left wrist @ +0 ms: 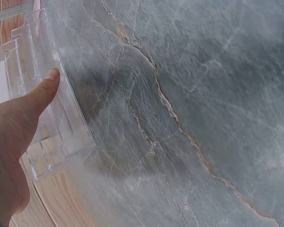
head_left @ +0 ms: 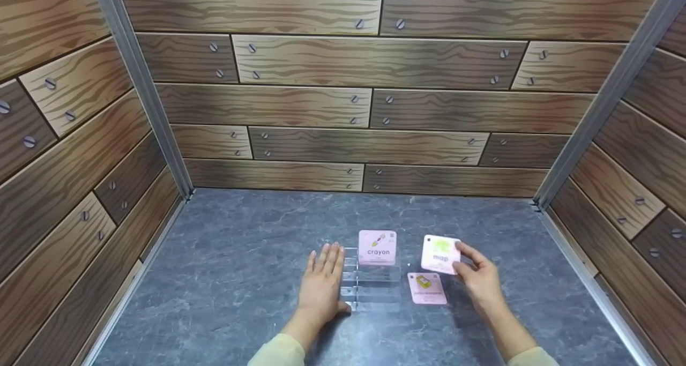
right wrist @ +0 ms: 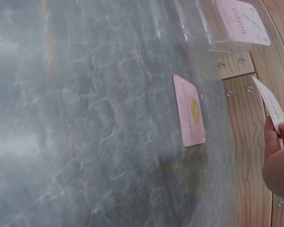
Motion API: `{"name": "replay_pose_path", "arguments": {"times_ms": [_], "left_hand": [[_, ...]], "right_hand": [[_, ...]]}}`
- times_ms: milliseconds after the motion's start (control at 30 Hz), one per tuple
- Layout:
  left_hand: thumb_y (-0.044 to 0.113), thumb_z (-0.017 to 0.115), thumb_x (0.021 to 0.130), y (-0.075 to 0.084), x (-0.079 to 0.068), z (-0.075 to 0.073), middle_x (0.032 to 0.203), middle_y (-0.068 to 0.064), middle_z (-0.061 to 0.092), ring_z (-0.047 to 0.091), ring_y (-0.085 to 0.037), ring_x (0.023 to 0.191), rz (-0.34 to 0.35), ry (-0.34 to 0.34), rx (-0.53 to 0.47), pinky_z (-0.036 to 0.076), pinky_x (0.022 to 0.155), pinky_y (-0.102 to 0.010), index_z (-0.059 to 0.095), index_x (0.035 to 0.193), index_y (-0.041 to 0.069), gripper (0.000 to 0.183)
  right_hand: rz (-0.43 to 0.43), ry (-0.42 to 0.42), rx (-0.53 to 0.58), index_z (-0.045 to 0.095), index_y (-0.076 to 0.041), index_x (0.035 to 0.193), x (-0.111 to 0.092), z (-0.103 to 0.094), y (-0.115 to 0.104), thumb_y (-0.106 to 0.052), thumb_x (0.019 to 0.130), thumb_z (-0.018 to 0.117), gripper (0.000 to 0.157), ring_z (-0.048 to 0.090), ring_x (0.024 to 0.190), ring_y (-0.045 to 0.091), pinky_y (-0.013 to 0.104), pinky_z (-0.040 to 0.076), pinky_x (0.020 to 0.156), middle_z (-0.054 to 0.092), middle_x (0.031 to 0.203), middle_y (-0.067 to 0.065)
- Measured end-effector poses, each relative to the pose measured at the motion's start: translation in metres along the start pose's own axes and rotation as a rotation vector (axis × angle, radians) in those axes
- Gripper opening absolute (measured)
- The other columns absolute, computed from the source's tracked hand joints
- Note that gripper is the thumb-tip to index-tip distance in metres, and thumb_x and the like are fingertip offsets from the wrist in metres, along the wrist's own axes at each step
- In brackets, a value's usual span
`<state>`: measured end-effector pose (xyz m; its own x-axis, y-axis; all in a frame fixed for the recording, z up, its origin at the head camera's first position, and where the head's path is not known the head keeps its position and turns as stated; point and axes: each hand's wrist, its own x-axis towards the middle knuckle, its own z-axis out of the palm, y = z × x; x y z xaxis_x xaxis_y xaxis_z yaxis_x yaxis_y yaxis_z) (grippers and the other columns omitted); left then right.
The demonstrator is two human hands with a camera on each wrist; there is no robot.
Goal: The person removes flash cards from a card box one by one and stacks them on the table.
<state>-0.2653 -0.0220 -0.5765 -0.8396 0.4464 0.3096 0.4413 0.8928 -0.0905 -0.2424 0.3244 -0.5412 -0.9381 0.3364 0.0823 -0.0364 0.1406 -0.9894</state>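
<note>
In head view, the map card (head_left: 440,254) was pinched by the right hand (head_left: 479,280), right of the clear stand (head_left: 378,291) flanked by the straight-fingered left hand (head_left: 320,286); in left wrist view, the stand was overlapped by the thumb (left wrist: 43,92); in right wrist view, the card was gripped.

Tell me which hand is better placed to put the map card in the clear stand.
Probably the right hand: it pinches the map card by its edge, on the stand's right. The left hand lies along the left side of the clear stand.
</note>
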Motion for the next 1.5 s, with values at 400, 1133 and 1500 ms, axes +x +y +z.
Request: {"name": "replay_pose_path", "arguments": {"times_ms": [400, 1133, 1500], "left_hand": [[0.071, 0.091, 0.058, 0.001, 0.000, -0.001, 0.170, -0.017, 0.035, 0.032, -0.035, 0.157, -0.009, -0.033, -0.004, 0.026, 0.128, -0.053, 0.036, 0.163, 0.002, 0.137], [0.070, 0.092, 0.059, 0.004, 0.002, -0.001, 0.169, -0.016, 0.037, 0.031, -0.032, 0.158, -0.016, -0.027, -0.011, 0.026, 0.129, -0.052, 0.037, 0.164, 0.003, 0.136], [0.070, 0.092, 0.059, 0.002, 0.001, -0.002, 0.170, -0.016, 0.036, 0.032, -0.034, 0.157, -0.008, -0.028, -0.007, 0.026, 0.128, -0.053, 0.037, 0.163, 0.002, 0.136]], "right_hand": [[0.034, -0.017, -0.041, 0.050, 0.007, 0.152, -0.005, -0.003, 0.015, 0.011, 0.101, 0.058, 0.052, 0.066, 0.091, 0.004, 0.021, 0.059, 0.074, 0.050, 0.149, 0.027], [0.061, -0.047, -0.075, 0.051, 0.011, 0.149, -0.005, -0.002, 0.032, 0.014, 0.097, 0.058, 0.052, 0.066, 0.094, 0.004, 0.021, 0.062, 0.076, 0.051, 0.148, 0.035], [0.044, -0.069, -0.141, 0.056, 0.014, 0.144, -0.007, -0.001, 0.036, 0.014, 0.094, 0.060, 0.049, 0.067, 0.095, 0.015, 0.022, 0.061, 0.073, 0.055, 0.143, 0.036]]}}
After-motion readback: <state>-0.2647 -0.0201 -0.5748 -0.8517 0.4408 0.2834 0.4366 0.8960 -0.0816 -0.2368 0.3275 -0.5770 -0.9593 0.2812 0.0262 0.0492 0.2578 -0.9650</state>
